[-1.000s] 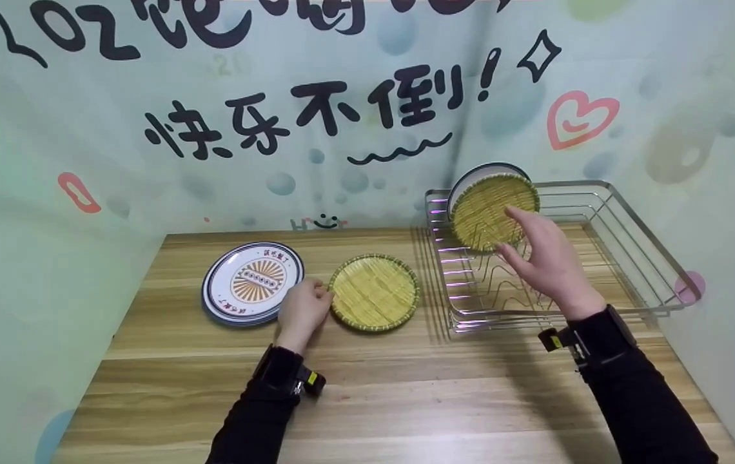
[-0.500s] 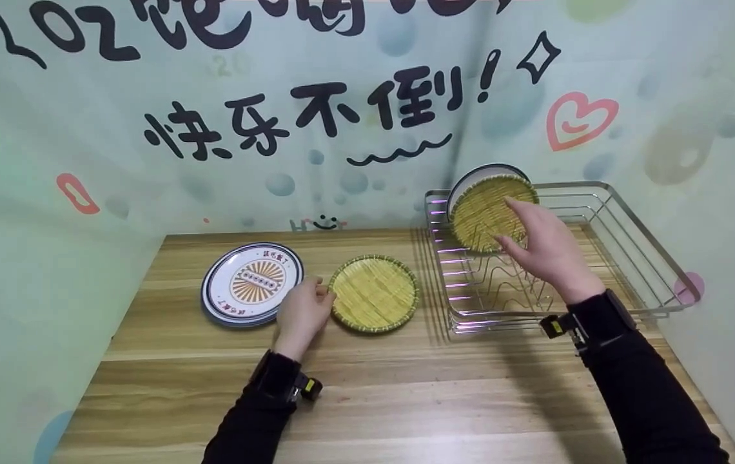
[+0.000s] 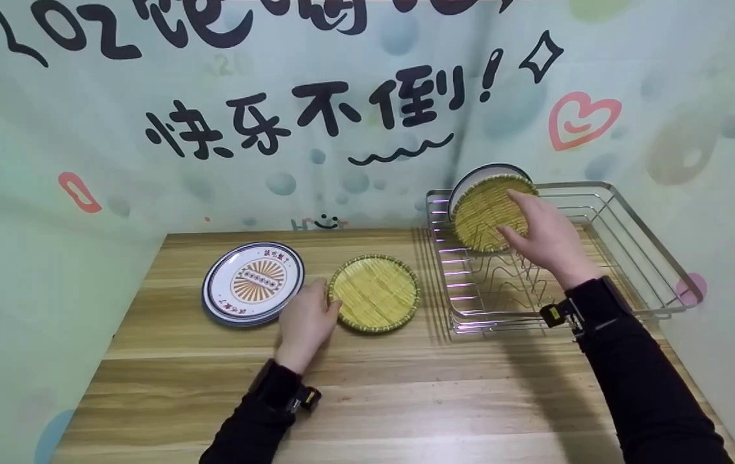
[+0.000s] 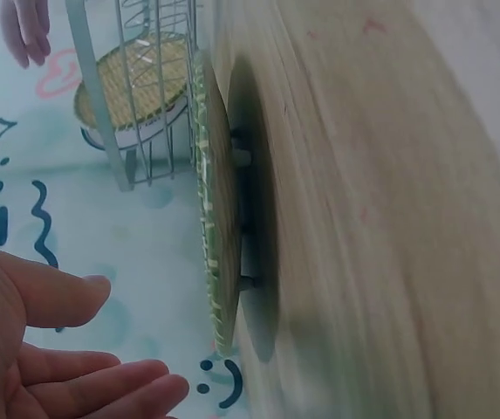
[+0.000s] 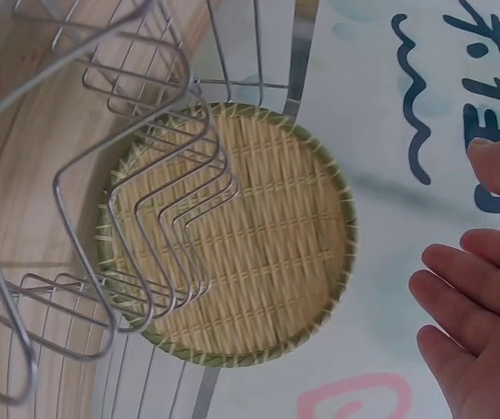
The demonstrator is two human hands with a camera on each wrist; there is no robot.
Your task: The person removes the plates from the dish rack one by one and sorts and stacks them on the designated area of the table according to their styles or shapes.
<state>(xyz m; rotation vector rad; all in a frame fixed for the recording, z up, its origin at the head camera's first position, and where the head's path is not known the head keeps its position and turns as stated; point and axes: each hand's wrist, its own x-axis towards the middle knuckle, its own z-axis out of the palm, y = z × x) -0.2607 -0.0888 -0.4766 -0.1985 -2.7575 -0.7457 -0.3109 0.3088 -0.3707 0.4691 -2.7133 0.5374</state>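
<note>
A round woven bamboo tray [image 3: 374, 293] lies on the table, raised on small feet in the left wrist view. Just left of it is my left hand [image 3: 306, 319]; in the left wrist view its fingers [image 4: 101, 380] are extended, holding nothing, apart from the tray. A second woven tray [image 3: 487, 209] leans upright in the wire dish rack [image 3: 648, 235], before a white, blue-rimmed plate [image 3: 490, 170]. My right hand [image 3: 551, 238] hovers in front of this tray with thumb and fingers spread; the right wrist view shows a gap between the hand and the tray [image 5: 271, 236].
A white plate [image 3: 253, 283] with blue rim and orange sunburst lies left of my left hand, perhaps stacked on another. Wavy wire dividers [image 3: 512, 283] stand inside the rack. A printed cloth backdrop [image 3: 245, 180] closes off the table's back.
My left hand has drawn slightly toward me and its fingers have spread. My right hand has moved a little farther forward. Trays and plates have stayed put.
</note>
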